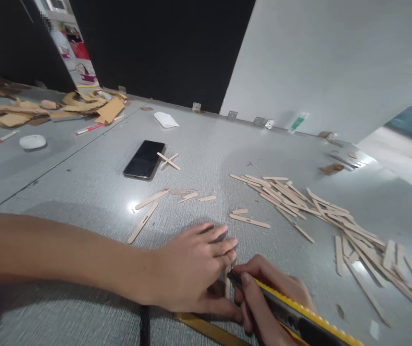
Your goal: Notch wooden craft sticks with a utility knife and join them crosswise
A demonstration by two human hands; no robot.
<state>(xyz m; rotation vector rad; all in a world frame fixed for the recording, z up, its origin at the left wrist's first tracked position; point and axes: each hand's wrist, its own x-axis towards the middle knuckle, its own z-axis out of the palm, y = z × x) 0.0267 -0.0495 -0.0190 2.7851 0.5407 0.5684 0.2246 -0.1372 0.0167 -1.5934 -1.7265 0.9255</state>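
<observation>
My right hand (274, 293) is closed around a yellow-and-black utility knife (295, 312). The knife's tip end points left, close to the fingers of my left hand (194, 269). That hand is palm down on the grey tabletop, its curved fingers and thumb steadying a wooden craft stick (227, 286). Only a short length of the stick shows between index finger and thumb; the blade's contact with it is hard to make out. Under my left thumb lies a flat yellowish strip (209, 329), partly hidden. Just beyond my hands are a slotted craft stick (249, 221) and a cut piece (240, 211).
Loose craft sticks (292, 197) spread in a pile on the right. A phone (144, 160) lies ahead, with two crossed sticks (168, 161) at its edge. Farther left are a white mouse (32, 142) and cardboard scraps (83, 105). Upright panels (162, 48) close off the back.
</observation>
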